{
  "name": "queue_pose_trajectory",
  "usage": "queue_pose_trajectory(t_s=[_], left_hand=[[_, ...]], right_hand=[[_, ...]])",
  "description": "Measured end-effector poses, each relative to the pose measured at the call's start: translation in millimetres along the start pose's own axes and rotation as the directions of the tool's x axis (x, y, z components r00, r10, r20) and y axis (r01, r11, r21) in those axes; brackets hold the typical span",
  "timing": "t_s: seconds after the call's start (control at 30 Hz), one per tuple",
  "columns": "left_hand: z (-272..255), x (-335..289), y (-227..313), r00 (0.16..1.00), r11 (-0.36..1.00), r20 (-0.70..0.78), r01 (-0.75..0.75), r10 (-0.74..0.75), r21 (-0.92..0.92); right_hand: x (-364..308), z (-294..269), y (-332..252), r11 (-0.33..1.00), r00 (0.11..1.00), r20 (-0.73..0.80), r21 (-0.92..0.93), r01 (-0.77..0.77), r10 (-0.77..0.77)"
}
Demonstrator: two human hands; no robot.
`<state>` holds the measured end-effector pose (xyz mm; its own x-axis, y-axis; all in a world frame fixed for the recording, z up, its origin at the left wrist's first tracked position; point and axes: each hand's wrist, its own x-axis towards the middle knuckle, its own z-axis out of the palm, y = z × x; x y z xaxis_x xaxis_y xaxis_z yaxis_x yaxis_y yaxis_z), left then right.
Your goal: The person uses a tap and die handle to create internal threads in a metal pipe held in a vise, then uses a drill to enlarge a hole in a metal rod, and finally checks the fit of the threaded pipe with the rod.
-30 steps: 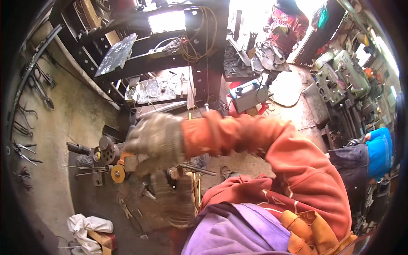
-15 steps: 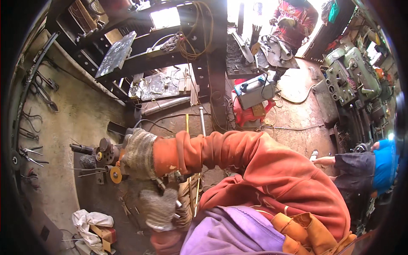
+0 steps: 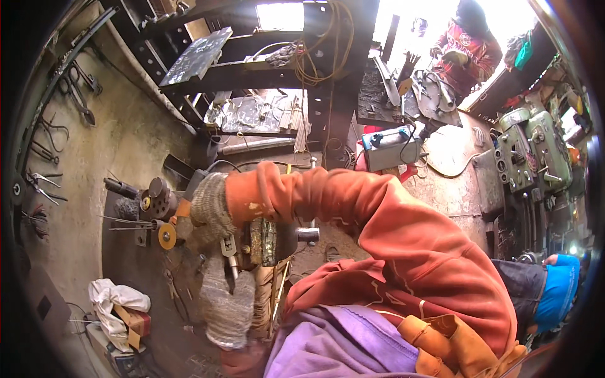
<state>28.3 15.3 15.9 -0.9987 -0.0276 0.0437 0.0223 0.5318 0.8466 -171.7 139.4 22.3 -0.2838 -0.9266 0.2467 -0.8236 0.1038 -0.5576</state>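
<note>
My right arm, in an orange-red sleeve, reaches left across the view. My right hand (image 3: 211, 208) wears a grey knitted glove and rests beside a tan-orange piece; its fingers are mostly hidden. Close by are a yellow-orange disc (image 3: 167, 236) and a dark round metal part (image 3: 162, 196). Nearer to me, my left hand (image 3: 227, 309), gloved alike, is closed about the end of a slotted metal bar (image 3: 229, 247) that reaches toward the right glove. Right of this bar lies a rough, yellow-stained metal block (image 3: 261, 242).
A hammer-like steel tool (image 3: 309, 234) stands beyond the block. Pliers (image 3: 44, 183) and tongs hang at the left. A white cloth (image 3: 113, 302) lies over a box. Machinery (image 3: 526, 151) stands at the right. One person (image 3: 466, 50) is at the far bench; another, in blue (image 3: 558, 293), is at the right.
My view has shifted, and the far benches sit farther right. The metal bar stands steeper and shows its slotted part. My left hand now lies below it; the hammer-like tool's head has come into sight.
</note>
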Motion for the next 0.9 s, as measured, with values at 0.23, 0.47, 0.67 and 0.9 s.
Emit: queue_pose_trajectory(t_s=[0.23, 0.47, 0.67, 0.9], left_hand=[[-42, 33, -4, 0.921, 0.996, 0.389, 0.063, -0.033, -0.065], [8, -1, 40, 0.952, 0.94, -0.213, -0.147, 0.218, 0.307], [25, 25, 30, 0.895, 0.993, -0.434, -0.063, 0.101, 0.102], [9, 63, 13, 0.917, 0.825, -0.194, -0.202, 0.348, 0.527]], right_hand=[[-69, -15, -39, 0.956, 0.971, -0.193, -0.227, -0.186, 0.143], [-7, -20, 15, 0.905, 0.813, 0.567, 0.265, -0.333, 0.133], [-24, 26, 52, 0.891, 0.807, 0.589, 0.391, -0.23, -0.05], [-69, -5, -7, 0.779, 0.867, 0.469, 0.476, -0.408, 0.167]])
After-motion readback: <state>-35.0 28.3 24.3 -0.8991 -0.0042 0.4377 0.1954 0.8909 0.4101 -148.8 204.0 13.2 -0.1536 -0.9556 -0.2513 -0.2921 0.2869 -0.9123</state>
